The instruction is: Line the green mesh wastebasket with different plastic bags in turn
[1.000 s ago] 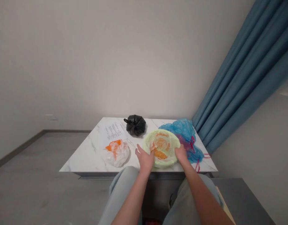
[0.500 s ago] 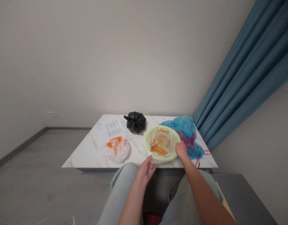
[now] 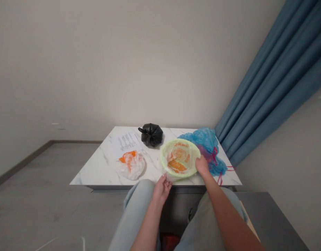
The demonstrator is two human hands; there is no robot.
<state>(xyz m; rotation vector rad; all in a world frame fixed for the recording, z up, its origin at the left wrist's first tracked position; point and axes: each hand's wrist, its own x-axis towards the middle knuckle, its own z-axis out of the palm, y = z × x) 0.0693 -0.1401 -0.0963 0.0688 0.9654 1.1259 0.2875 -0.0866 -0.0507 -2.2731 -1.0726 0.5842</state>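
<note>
Here, left hand (image 3: 162, 189) palm up, fingers curled at seven o'clock on the green basin (image 3: 163, 161), pinching its liner (image 3: 179, 155) I can't tell, basin near the table (image 3: 98, 170) front, right hand (image 3: 202, 165) clasping the rim at three.

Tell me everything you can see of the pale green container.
The pale green container looks like plastic, round, its mouth open and facing up. A whitish bag with orange print lines it, overhanging the rim at near left. It's at the near edge of the table, in front of a blue bag. The person's right grip holds its right rim; the left grip touches the overhang.
</note>
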